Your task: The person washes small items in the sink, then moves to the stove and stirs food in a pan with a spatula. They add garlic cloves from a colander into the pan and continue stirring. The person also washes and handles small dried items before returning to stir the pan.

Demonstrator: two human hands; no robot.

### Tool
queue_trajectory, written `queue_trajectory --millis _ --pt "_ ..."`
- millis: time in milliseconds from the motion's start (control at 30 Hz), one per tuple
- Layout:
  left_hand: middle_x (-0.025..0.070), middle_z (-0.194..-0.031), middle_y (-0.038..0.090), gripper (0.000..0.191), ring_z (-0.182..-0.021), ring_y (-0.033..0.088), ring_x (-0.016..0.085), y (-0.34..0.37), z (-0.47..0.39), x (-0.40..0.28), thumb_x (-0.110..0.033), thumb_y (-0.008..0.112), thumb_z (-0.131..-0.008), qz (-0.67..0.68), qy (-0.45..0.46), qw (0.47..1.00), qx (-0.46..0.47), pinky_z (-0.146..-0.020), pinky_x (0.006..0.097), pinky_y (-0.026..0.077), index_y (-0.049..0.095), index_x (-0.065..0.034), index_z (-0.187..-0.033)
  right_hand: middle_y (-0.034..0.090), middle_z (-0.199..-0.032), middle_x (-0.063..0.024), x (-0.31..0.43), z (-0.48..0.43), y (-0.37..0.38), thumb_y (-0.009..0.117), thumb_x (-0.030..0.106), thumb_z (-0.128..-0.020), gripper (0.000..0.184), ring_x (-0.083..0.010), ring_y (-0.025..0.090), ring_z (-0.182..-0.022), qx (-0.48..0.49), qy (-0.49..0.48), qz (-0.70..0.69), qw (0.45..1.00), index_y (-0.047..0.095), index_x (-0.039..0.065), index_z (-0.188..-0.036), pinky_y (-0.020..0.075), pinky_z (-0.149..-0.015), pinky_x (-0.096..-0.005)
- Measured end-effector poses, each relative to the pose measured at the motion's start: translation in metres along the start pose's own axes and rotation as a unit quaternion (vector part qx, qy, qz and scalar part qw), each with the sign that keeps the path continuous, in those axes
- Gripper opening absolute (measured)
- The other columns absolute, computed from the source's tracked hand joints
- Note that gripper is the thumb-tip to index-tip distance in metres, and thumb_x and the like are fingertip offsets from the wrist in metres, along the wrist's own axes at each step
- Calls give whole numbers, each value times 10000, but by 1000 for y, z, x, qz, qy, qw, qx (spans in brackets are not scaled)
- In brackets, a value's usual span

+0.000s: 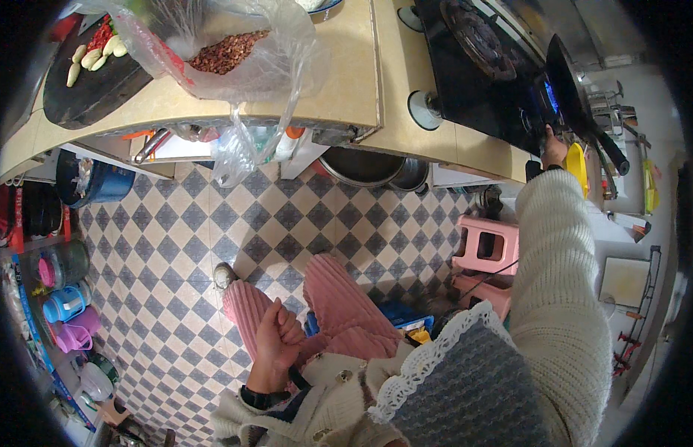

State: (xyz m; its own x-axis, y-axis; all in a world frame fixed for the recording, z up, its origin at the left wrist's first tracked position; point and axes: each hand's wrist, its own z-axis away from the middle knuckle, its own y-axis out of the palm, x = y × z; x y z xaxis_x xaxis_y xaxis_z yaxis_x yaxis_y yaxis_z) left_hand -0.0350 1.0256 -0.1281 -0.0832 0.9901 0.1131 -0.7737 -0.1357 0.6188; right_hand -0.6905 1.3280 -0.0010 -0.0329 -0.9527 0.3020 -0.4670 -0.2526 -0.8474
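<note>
My right hand (554, 151) reaches to the front edge of the black gas stove (480, 106), by its control area; the knob itself is hidden by the fingers. A dark wok (570, 84) with a black handle (614, 150) sits over a burner showing a blue flame (551, 96). Just beside that hand is a yellow plastic item (575, 165). Curled into a fist, my left hand (278, 338) is held before my body above the pink trousers (346, 304), with nothing visible in it.
On the counter (346, 84), an open plastic bag (290, 61) holds reddish-brown dried spice (229, 53). Garlic cloves (92, 58) and chopped red chilli (103, 36) lie on a dark chopping board (100, 95). Pink stools (486, 246) stand at right, a blue bucket (109, 181) at left.
</note>
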Motion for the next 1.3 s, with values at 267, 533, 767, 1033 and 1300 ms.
queue_trajectory --millis 267,533,767,1033,1300 --pt "-36 -470 235 361 -386 203 93 12 27 -7 -299 437 -898 -13 2 1000 25 -371 240 175 346 -140 -587 568 -849 -169 -99 58 -22 584 149 -777 549 -289 553 -745 -73 -409 278 866 377 124 -1284 444 -640 -391" --pt "2 -531 358 202 -454 338 108 111 129 -43 -255 474 -882 -369 -42 910 186 -425 218 261 495 -107 -745 548 -932 -100 -136 454 -91 549 229 -800 483 -261 527 -807 440 340 -240 796 410 121 -1250 419 -671 -405" --pt "135 -1197 422 461 -1105 430 259 143 191 -76 -173 569 -836 -759 352 476 270 -923 319 343 411 -53 -1252 531 -1061 -89 -176 280 -224 487 320 -838 446 -251 509 -945 188 368 -238 879 435 84 -1213 395 -805 -401" --pt "149 -1126 529 379 -980 545 265 161 190 7 -219 546 -839 -744 197 603 208 -842 315 421 500 -37 -1168 395 -1241 -122 -157 18 -247 475 430 -854 544 -250 367 -1184 150 254 -545 785 354 94 -1265 371 -916 -426" --pt "149 -949 619 240 -868 587 272 194 270 87 -189 504 -876 -830 96 417 356 -754 317 443 602 -11 -1003 519 -1004 -120 -127 -94 -193 545 299 -861 383 -233 563 -862 291 218 -666 651 441 5 -1084 510 -764 -286"
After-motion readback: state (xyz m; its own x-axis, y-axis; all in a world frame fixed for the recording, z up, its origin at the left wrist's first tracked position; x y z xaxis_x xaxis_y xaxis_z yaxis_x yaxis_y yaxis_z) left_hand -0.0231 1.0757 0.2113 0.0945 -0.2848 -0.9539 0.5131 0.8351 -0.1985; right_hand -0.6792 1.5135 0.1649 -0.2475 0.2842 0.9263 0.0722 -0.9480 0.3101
